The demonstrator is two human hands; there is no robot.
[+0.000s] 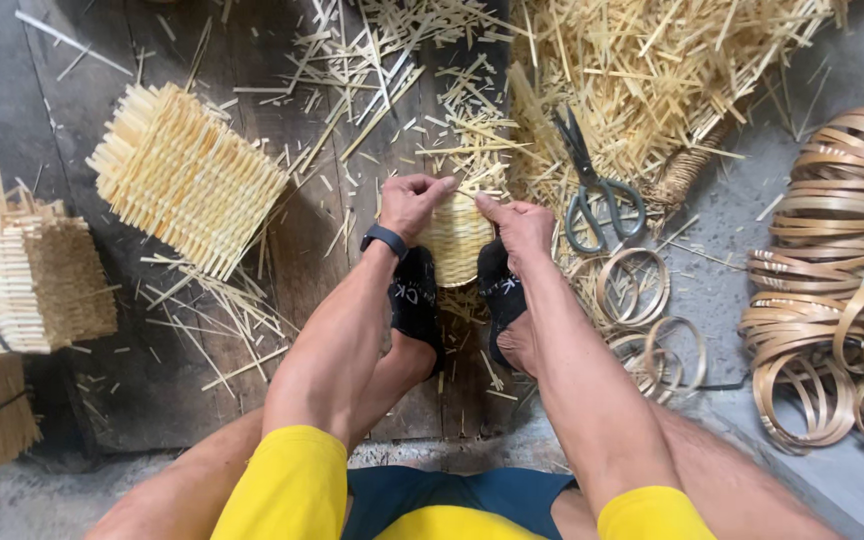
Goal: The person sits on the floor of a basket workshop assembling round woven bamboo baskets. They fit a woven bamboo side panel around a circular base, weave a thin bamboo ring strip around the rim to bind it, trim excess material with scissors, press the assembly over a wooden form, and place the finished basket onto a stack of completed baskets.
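A small round woven bamboo basket (458, 238) stands between my two feet in black socks (417, 296). My left hand (409, 203) grips its upper left rim, and a dark watch sits on that wrist. My right hand (517, 225) pinches the upper right rim with thumb and fingers. Both hands are closed on the basket, which the feet clamp from below. The basket's lower part is hidden behind the socks.
Grey-handled scissors (592, 190) lie right of the basket on a heap of bamboo strips (652, 70). Coiled bamboo rings (832, 290) pile up at the right. A woven panel (184, 178) lies at left, stacked woven pieces (12, 270) at the far left. Wooden boards (292, 260) are littered with offcuts.
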